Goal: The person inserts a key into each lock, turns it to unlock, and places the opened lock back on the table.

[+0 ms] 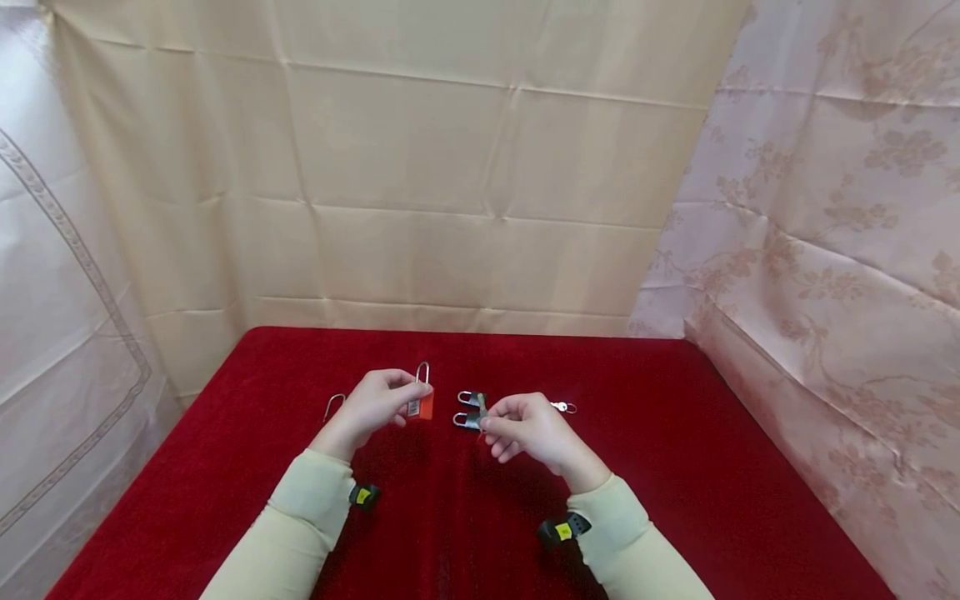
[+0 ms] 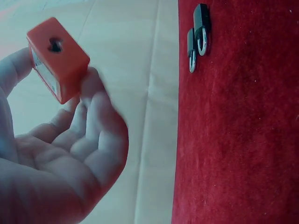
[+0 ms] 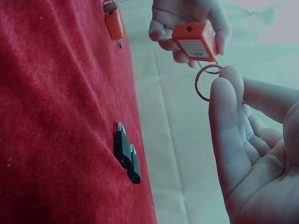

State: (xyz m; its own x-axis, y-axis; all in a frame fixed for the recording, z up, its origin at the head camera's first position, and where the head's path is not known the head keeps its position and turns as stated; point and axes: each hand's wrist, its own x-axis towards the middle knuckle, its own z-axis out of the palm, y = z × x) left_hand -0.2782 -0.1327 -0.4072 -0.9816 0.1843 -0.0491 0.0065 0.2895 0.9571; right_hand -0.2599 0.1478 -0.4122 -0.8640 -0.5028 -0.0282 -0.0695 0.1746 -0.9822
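Note:
My left hand (image 1: 372,406) pinches an orange padlock (image 1: 424,406) by its body between thumb and fingers, shackle pointing up. A dark keyhole shows on the padlock's underside (image 2: 60,46) in the left wrist view. To the right, my right hand (image 1: 534,429) pinches a small key (image 1: 482,406) between thumb and forefinger. Its reddish ring (image 3: 196,86) sticks out past the fingertips in the right wrist view, where the key itself is hidden. Key and padlock are apart. Two black padlocks (image 1: 470,398) (image 3: 123,148) lie side by side on the table between the hands.
A red cloth covers the table (image 1: 675,467). Behind my left hand lies another orange padlock (image 3: 113,24); only its shackle (image 1: 334,402) shows in the head view. Beyond my right hand is a key on a ring (image 1: 562,407). Curtains (image 1: 450,167) hang behind and at both sides.

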